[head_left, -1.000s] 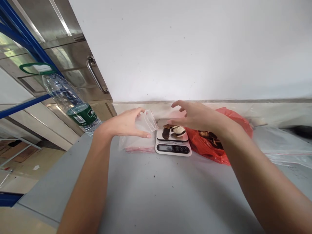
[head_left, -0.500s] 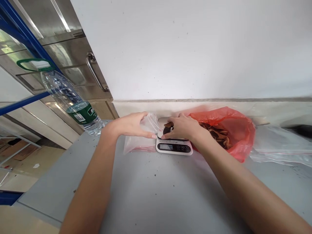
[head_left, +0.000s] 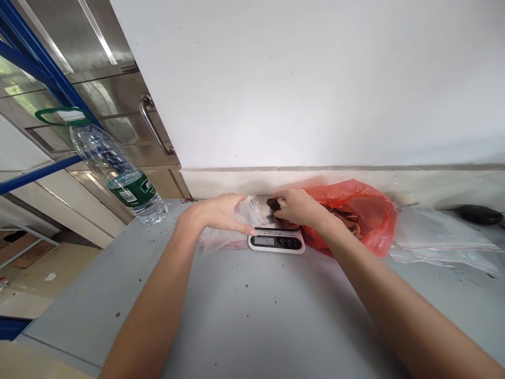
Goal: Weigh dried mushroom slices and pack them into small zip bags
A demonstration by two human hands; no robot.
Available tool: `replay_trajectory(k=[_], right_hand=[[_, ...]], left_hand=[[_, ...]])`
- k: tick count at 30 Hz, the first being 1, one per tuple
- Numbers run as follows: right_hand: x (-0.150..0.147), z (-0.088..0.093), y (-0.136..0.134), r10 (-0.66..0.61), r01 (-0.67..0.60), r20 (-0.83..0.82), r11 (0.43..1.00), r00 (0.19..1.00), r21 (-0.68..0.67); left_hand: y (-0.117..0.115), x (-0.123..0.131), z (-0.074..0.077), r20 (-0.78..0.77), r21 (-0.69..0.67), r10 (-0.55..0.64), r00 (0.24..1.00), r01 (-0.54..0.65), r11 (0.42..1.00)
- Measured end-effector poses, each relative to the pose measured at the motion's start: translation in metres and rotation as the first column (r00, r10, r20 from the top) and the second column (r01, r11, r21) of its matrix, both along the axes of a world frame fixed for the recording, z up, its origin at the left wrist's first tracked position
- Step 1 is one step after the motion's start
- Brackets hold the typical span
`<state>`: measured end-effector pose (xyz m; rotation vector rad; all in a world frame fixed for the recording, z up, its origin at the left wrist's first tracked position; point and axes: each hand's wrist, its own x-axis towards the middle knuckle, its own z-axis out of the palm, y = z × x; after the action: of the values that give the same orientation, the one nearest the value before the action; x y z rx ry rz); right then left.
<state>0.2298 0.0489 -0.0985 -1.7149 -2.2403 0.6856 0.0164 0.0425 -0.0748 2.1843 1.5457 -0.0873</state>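
My left hand [head_left: 219, 213] grips a small clear zip bag [head_left: 246, 211] and holds its mouth open beside a white kitchen scale [head_left: 276, 241]. My right hand [head_left: 298, 206] is closed on dark dried mushroom pieces [head_left: 273, 203], lifted just above the scale's plate and close to the bag's mouth. More clear bags with pink strips [head_left: 223, 243] lie flat under my left hand. A red plastic bag [head_left: 365, 210] with more dried pieces lies open just right of the scale.
A large water bottle [head_left: 120, 176] with a green label stands at the table's [head_left: 252, 310] left back corner, by steel cabinet doors [head_left: 118, 100]. Clear plastic bags [head_left: 437, 237] and a black object [head_left: 479, 214] lie at the right. A white wall rises behind.
My right hand came down onto the scale, closed on the mushroom pieces and lifted them toward the bag. My left hand kept the bag open and lowered a little.
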Motion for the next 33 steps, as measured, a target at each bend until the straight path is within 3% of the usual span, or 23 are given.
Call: replay_trajectory(k=[5, 9, 13, 19, 23, 26, 29, 33], right_hand=[[0.01, 0.006, 0.007, 0.011, -0.011, -0.098, 1.0, 0.995, 0.001], [0.016, 0.014, 0.004, 0.175, -0.176, -0.227, 0.984, 0.958, 0.015], [0.014, 0.023, -0.004, 0.3, -0.303, -0.231, 0.953, 0.925, 0.025], [0.008, 0.031, -0.012, 0.314, -0.305, -0.158, 0.949, 0.936, 0.077], [0.008, 0.032, -0.012, 0.321, -0.3, -0.256, 0.946, 0.912, 0.119], [0.01, 0.029, -0.01, 0.282, -0.275, -0.408, 0.958, 0.868, 0.078], [0.012, 0.026, -0.007, 0.246, -0.274, -0.582, 0.961, 0.775, 0.043], [0.013, 0.027, -0.008, 0.27, -0.262, -0.694, 0.958, 0.667, 0.12]], left_hand=[[0.002, 0.005, 0.001, -0.042, -0.011, -0.036, 0.998, 0.036, 0.999], [0.001, 0.007, 0.001, 0.045, 0.014, -0.06, 0.997, 0.06, 0.998], [0.002, 0.008, -0.001, 0.142, 0.036, -0.079, 0.987, 0.075, 0.997], [0.002, 0.011, -0.001, 0.173, 0.034, -0.083, 0.981, 0.079, 0.996], [0.001, 0.014, 0.0, 0.279, 0.011, -0.13, 0.951, 0.132, 0.991], [-0.001, 0.014, 0.001, 0.344, -0.007, -0.139, 0.929, 0.151, 0.989], [-0.002, 0.013, 0.004, 0.361, -0.001, -0.13, 0.924, 0.139, 0.99], [-0.004, 0.01, 0.01, 0.417, 0.007, -0.109, 0.903, 0.117, 0.993]])
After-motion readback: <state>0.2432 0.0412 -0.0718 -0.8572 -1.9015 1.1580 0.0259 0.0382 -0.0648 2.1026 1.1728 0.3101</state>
